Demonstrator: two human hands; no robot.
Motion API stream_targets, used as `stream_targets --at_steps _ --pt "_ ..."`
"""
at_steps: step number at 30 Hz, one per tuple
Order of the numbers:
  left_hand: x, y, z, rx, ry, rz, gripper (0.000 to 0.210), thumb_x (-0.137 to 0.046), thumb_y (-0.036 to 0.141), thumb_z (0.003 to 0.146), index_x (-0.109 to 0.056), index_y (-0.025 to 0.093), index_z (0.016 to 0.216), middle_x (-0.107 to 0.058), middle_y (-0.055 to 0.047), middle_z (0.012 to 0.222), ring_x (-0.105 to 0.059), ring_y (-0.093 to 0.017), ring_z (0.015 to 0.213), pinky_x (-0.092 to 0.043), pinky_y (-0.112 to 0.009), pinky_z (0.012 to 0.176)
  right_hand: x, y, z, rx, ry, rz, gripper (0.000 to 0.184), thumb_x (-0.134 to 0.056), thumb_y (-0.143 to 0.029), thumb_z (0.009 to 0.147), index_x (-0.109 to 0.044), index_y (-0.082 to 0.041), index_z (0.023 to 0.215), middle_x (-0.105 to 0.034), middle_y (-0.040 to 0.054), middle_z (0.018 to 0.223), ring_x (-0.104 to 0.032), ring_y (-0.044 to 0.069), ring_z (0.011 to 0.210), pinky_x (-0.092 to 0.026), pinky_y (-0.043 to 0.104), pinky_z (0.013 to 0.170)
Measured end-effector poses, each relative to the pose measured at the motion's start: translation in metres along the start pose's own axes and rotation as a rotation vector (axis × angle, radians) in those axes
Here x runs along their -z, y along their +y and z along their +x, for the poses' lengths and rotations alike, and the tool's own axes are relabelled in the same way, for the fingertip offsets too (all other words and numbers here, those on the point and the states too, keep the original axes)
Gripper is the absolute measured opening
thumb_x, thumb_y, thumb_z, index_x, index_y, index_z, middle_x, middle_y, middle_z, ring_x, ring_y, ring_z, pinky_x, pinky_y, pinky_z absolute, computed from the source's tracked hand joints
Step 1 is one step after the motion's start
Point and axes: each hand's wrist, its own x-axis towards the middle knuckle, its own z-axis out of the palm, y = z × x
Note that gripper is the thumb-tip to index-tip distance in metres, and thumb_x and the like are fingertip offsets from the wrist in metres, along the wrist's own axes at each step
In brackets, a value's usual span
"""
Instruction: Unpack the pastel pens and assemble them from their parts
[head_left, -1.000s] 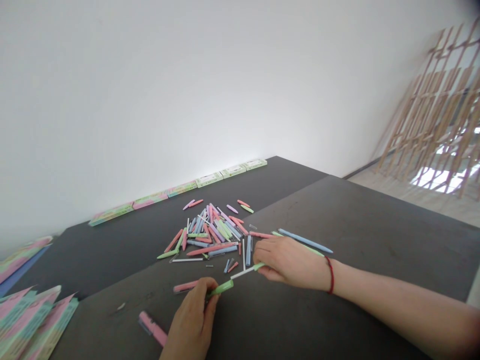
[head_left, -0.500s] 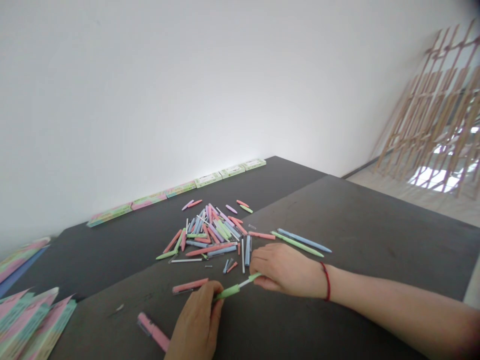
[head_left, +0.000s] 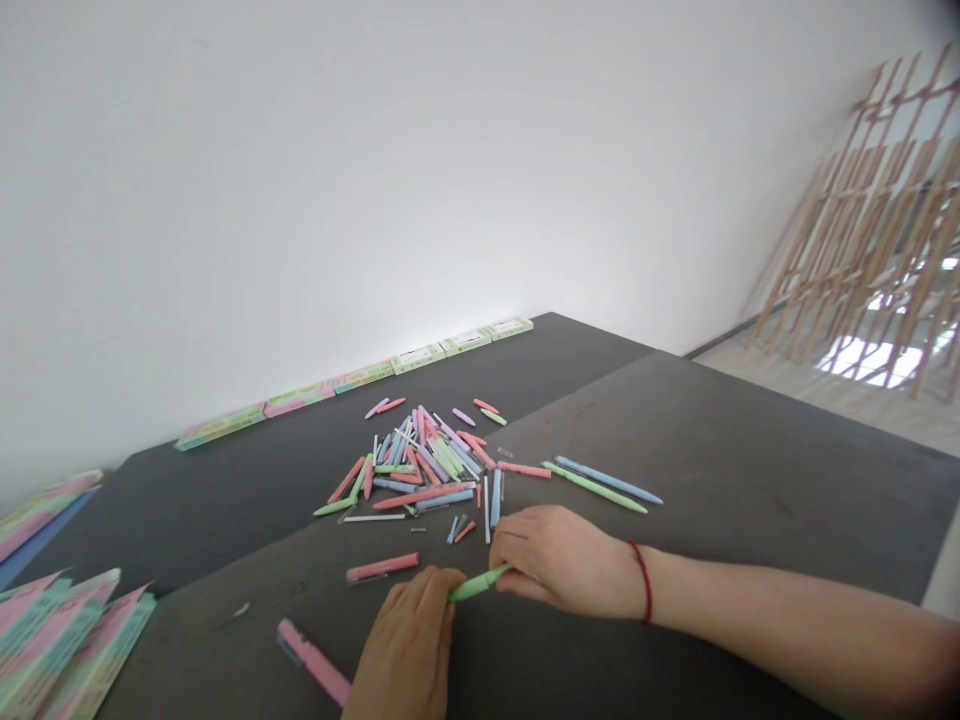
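A light green pen is held between my two hands, low over the dark table. My left hand is closed around its left part, and my right hand, with a red cord at the wrist, pinches its right end. Fingers hide both ends of the pen. Left of it lies a pink pen barrel with a clear clip. Another pink pen piece sits beside my left wrist, partly covered. Just beyond my right hand are small blue and red pen parts and a white refill.
A heap of pastel pen parts covers the table's middle. Green and blue long pens lie to the right. Flat boxes line the wall; pastel packages are at left. A wooden rack stands far right.
My hands have come closer together. The white refill that showed between the green pen's two parts is now covered, and the green parts meet.
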Motion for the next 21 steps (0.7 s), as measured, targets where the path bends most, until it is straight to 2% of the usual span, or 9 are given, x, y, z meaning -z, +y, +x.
stream_targets --at_steps 4,10,16,21 --pt "0.003 0.002 0.003 -0.021 0.009 0.031 0.034 -0.037 0.007 0.082 -0.053 0.027 0.105 -0.065 0.0 0.078 -0.06 -0.019 0.069 -0.046 -0.03 0.067 0.0 0.0 0.0 -0.002 0.002 0.013 0.019 -0.042 -0.031 0.093 -0.053 -0.018 0.088 -0.059 0.0025 0.087 -0.053 0.015 0.078 -0.036 0.026 0.07" --pt "0.007 0.011 0.009 0.006 -0.031 0.002 0.031 -0.035 0.002 0.078 -0.052 0.024 0.092 -0.061 0.002 0.071 -0.058 -0.017 0.066 -0.04 -0.03 0.07 -0.003 0.0 0.0 0.002 -0.009 0.017 0.021 -0.042 -0.034 0.093 -0.054 -0.018 0.087 -0.059 0.0024 0.086 -0.054 0.015 0.077 -0.036 0.026 0.069" --pt "0.014 0.018 0.014 0.005 -0.078 0.011 0.033 -0.037 0.0 0.074 -0.053 0.023 0.092 -0.062 0.0 0.075 -0.058 -0.018 0.07 -0.038 -0.031 0.075 -0.007 -0.002 0.001 -0.041 -0.037 0.041 0.02 -0.044 -0.033 0.093 -0.056 -0.017 0.089 -0.061 0.0026 0.087 -0.056 0.015 0.078 -0.037 0.025 0.068" --pt "0.012 0.022 0.013 0.052 -0.109 0.022 0.026 -0.034 0.007 0.085 -0.054 0.024 0.087 -0.06 0.0 0.073 -0.054 -0.019 0.071 -0.035 -0.033 0.076 -0.009 -0.006 0.002 -0.081 -0.035 0.134 0.021 -0.047 -0.034 0.092 -0.059 -0.017 0.089 -0.062 0.0023 0.086 -0.057 0.014 0.079 -0.04 0.022 0.07"
